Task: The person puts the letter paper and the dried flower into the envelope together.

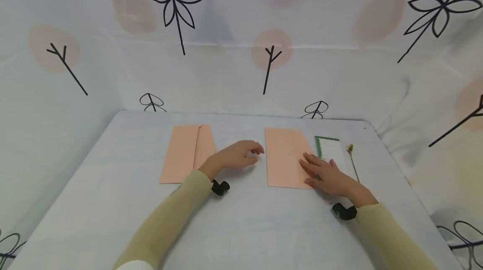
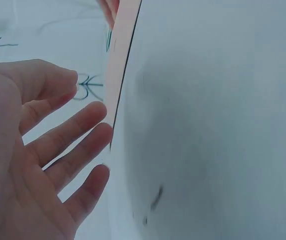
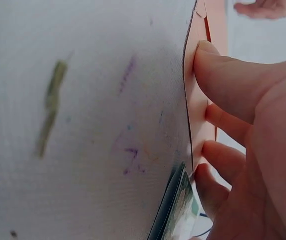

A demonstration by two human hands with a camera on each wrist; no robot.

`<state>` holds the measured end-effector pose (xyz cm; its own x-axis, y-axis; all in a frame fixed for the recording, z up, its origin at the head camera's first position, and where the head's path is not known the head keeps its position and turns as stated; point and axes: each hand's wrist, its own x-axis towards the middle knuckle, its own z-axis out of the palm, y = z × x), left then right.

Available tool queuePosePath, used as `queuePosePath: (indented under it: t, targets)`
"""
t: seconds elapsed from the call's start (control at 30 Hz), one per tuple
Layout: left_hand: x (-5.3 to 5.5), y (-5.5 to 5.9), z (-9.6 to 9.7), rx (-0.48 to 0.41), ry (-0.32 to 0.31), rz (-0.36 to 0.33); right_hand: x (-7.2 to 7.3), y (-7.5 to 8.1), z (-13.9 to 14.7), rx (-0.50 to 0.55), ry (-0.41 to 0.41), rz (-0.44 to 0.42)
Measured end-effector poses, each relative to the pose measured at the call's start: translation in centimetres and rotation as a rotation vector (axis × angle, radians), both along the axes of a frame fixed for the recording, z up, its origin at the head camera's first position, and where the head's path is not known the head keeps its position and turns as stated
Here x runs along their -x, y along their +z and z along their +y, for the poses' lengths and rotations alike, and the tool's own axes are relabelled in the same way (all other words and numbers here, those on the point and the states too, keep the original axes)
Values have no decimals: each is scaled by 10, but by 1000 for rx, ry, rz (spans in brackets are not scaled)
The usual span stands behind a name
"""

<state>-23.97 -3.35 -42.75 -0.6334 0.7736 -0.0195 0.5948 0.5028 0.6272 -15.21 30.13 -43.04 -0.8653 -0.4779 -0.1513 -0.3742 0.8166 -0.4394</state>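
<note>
A peach-coloured envelope point(image 1: 284, 159) lies flat on the table, right of the middle. My right hand point(image 1: 329, 177) rests its fingertips on the envelope's right side; in the right wrist view the thumb point(image 3: 225, 75) touches it near the edge. My left hand point(image 1: 238, 155) hovers just left of this envelope, fingers loosely bent with nothing in them; in the left wrist view the fingertips point(image 2: 102, 131) are close to its edge. A second peach envelope point(image 1: 180, 154), flap seam visible, lies farther left, partly behind the left forearm.
A white card with a green border point(image 1: 332, 146) lies beyond the right hand, partly covered by it. To its right is a dried flower on a thin stem point(image 1: 350, 149). A white cloth-covered table point(image 1: 241, 228) meets a patterned fabric wall point(image 1: 226, 77) at the back.
</note>
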Motion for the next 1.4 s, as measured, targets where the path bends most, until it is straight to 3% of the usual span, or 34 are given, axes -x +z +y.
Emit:
queuePosePath:
  t: [0.27, 0.5, 0.87, 1.4]
  targets:
    - [5, -5, 38, -34, -47, 54, 0, 4, -2, -24, -12, -5]
    - [9, -1, 67, -11, -45, 33, 0, 5, -3, -26, -14, -6]
    - [15, -3, 95, 171, -77, 137, 1, 2, -3, -21, -17, 9]
    - [13, -8, 123, 279, -115, 211, 1, 4, -2, 1, -25, -5]
